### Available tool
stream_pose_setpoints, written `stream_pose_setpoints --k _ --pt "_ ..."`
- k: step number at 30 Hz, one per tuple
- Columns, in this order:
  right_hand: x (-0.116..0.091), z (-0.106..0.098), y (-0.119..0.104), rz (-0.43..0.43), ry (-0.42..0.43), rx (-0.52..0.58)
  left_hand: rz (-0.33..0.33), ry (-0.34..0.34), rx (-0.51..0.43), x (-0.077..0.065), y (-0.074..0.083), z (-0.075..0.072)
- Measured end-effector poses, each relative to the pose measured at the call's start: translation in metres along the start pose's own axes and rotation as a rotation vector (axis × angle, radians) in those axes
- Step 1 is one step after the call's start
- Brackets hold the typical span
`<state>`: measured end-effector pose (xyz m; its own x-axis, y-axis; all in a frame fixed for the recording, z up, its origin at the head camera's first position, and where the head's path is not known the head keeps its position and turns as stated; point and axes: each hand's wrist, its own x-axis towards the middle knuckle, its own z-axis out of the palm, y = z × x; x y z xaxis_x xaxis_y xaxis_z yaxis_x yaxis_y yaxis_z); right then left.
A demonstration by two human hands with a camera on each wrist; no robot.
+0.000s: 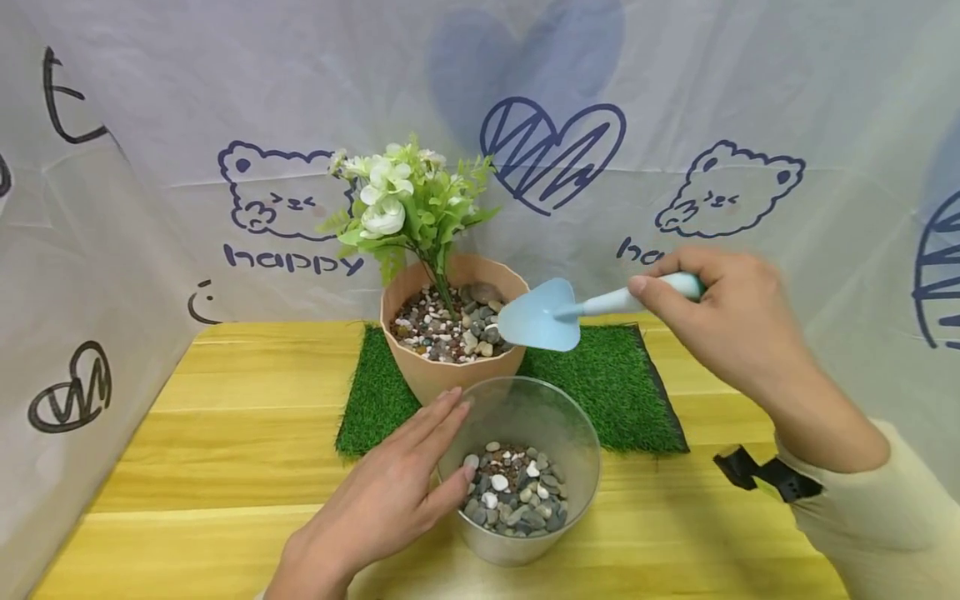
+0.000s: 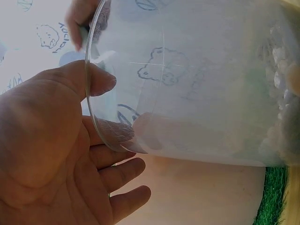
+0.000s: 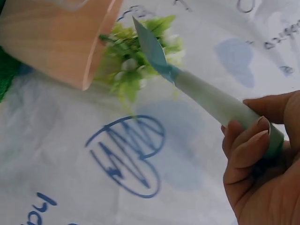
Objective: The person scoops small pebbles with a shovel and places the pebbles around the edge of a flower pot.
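My right hand (image 1: 731,321) grips the pale handle of a small light-blue trowel (image 1: 543,317). Its bare blade overlaps the right rim of a peach flowerpot (image 1: 450,392) in the head view. White flowers with green leaves (image 1: 405,200) stand in the pot among mixed pebbles (image 1: 442,329). In front of the pot is a clear plastic tub (image 1: 581,467) with grey and white stones (image 1: 517,500) at its bottom. My left hand (image 1: 390,479) holds the tub at its left rim, thumb (image 2: 101,79) over the edge and fingers along the outside.
A green turf mat (image 1: 622,392) lies under the pot on the yellow wood-grain table (image 1: 210,433). White cloth (image 1: 405,75) with blue heart and bear drawings hangs close behind. A black strap (image 1: 765,475) is around my right wrist.
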<state>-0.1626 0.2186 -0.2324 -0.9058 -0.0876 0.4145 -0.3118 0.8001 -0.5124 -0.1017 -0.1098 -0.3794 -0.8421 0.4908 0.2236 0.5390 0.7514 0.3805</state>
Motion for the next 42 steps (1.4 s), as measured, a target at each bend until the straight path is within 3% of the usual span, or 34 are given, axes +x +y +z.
stream_pose_setpoints --k 6,9,13,18,22,28,35,42 --pt "-0.030 -0.003 -0.008 -0.182 -0.125 -0.075 0.002 0.000 0.004 0.000 0.000 0.001" --pt "-0.039 0.012 -0.012 -0.248 -0.236 -0.162 0.006 0.005 0.006 0.000 0.000 0.001" --pt "-0.047 0.043 -0.011 -0.355 -0.307 -0.245 0.013 0.011 0.009 0.000 0.000 0.000" --pt "-0.055 0.073 -0.006 -0.533 -0.234 -0.363 0.012 0.010 0.006 0.000 0.000 0.001" --pt "-0.060 0.087 -0.006 -0.619 -0.190 -0.448 0.011 0.010 0.003 -0.001 0.000 0.001" --pt "-0.064 0.098 -0.008 -0.646 -0.229 -0.449 0.009 0.006 -0.003 0.000 0.000 0.000" --pt "-0.063 0.095 -0.009 -0.654 -0.272 -0.419 0.013 0.007 -0.003 0.000 0.000 -0.001" --pt "-0.059 0.087 -0.006 -0.554 -0.392 -0.337 0.013 0.005 -0.001 0.000 0.001 -0.001"
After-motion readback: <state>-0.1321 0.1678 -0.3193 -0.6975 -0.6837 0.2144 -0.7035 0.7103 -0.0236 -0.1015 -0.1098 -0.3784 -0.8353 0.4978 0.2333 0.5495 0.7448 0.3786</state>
